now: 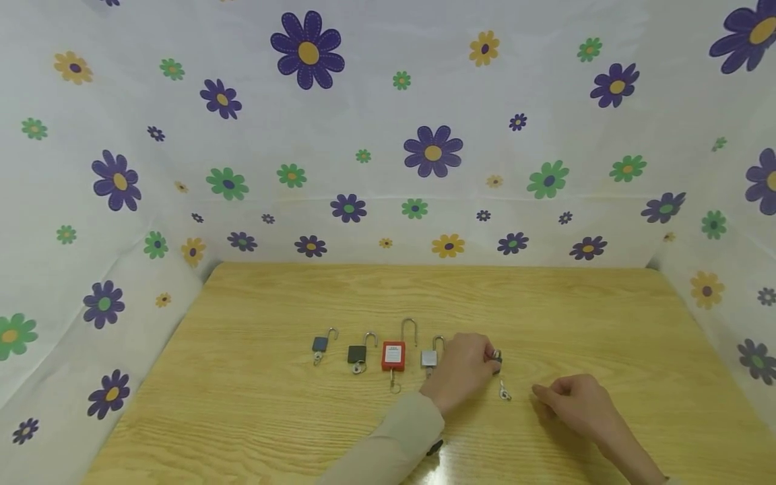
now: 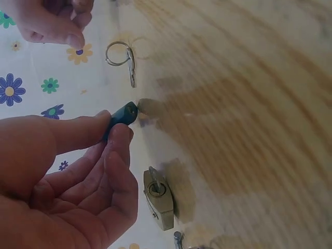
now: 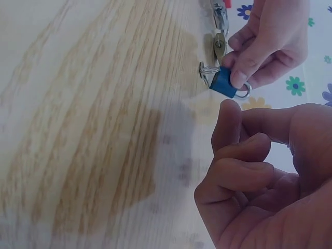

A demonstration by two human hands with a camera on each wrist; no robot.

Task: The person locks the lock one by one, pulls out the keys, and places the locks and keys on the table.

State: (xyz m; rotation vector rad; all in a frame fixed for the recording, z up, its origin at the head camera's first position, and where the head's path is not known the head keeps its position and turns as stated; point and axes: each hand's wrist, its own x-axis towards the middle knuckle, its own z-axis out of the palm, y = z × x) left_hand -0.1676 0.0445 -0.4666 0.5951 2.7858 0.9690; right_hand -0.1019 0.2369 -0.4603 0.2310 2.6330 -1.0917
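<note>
L hand (image 1: 459,372) pinches blue lock (image 3: 222,83), R of silver lock (image 1: 429,358) & red lock (image 1: 393,356); can't tell if it touches tbl (image 1: 254,431). Ringed key (image 2: 132,72) on tbl just beside, apart from it. R hand (image 1: 578,405) nearby, fingers loosely curled, nothing held.

place: curtained-off tabletop booth, indoors by the look | evidence: flower-print cloth (image 1: 364,108) across top of frame and down left and right edges; wood-grain table (image 1: 254,417) filling lower frame; padlocks (image 1: 393,355) lined up mid-frame | home/lab/office: cannot tell, cloth hides room beyond
</note>
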